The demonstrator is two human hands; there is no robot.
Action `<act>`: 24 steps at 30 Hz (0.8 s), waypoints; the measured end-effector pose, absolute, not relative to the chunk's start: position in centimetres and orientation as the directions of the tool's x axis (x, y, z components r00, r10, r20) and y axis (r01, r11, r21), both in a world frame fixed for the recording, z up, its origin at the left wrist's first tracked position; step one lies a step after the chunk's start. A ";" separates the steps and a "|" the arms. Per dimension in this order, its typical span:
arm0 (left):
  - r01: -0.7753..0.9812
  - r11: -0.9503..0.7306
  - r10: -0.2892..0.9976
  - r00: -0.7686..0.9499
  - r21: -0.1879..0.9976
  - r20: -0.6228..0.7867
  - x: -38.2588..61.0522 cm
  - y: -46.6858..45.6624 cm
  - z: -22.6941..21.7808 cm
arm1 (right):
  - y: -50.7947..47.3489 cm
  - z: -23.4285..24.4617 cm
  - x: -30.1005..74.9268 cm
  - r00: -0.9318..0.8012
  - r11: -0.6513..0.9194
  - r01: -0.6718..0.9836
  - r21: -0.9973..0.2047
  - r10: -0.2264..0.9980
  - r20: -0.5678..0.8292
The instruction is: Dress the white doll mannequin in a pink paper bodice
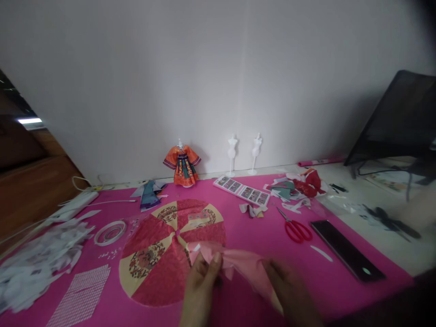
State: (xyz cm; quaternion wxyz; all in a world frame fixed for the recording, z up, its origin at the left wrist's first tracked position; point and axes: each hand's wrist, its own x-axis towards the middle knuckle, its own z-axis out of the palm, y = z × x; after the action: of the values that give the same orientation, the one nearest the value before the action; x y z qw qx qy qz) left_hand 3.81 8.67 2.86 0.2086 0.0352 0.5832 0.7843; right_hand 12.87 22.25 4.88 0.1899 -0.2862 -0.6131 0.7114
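Observation:
A piece of pale pink fabric stretches between my two hands over the front of the pink mat. My left hand pinches its left part between thumb and fingers, close to a small white patch. On the right, my right hand is closed on the other end; its fingertips are partly hidden and a little blurred. Beneath and left of the cloth lies a round panel of red and cream patterned wedges, its lower right edge covered by my left hand and the fabric.
Red-handled scissors and a dark phone-like slab lie to the right. A dressed mini mannequin and two bare white ones stand by the wall. White scraps pile up left; coloured scraps lie back right. A blurred hand shows far right.

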 end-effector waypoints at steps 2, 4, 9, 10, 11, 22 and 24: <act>-0.269 -0.220 0.378 -0.909 0.938 -0.173 3.9 8.5 3.1 | 21.7 5.3 13.0 -0.730 -0.145 0.036 -0.989 0.672 -0.125; -0.256 -0.200 0.407 -0.900 0.946 -0.157 4.2 8.4 3.6 | 21.5 5.6 13.2 -0.704 -0.152 -0.005 -0.988 0.702 -0.105; -0.280 -0.198 0.475 -0.866 0.940 -0.158 4.8 8.5 4.4 | 22.0 5.6 13.5 -0.705 -0.204 -0.056 -0.977 0.701 -0.106; -0.279 -0.209 0.473 -0.868 0.937 -0.152 5.0 8.5 4.6 | 22.3 5.4 13.5 -0.713 -0.229 -0.057 -0.972 0.691 -0.120; -0.272 -0.221 0.466 -0.873 0.936 -0.144 5.1 8.6 4.8 | 22.7 5.1 13.5 -0.726 -0.276 -0.058 -0.960 0.671 -0.148; -0.124 -0.174 0.240 -0.968 0.977 -0.080 5.8 8.3 5.3 | 19.7 -0.4 12.3 -0.882 -0.472 0.001 -0.882 0.415 -0.223; -0.074 -0.146 0.195 -0.980 0.986 -0.045 5.7 8.2 5.1 | 19.4 -0.8 13.0 -0.864 -0.414 -0.008 -0.910 0.462 -0.202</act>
State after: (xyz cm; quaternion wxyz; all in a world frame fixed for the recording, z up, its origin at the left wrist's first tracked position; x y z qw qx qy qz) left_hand 5.71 8.25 5.13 0.0892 0.0467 0.6472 0.7557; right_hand 13.01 19.36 -0.81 0.1445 -0.2174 -0.5218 0.8122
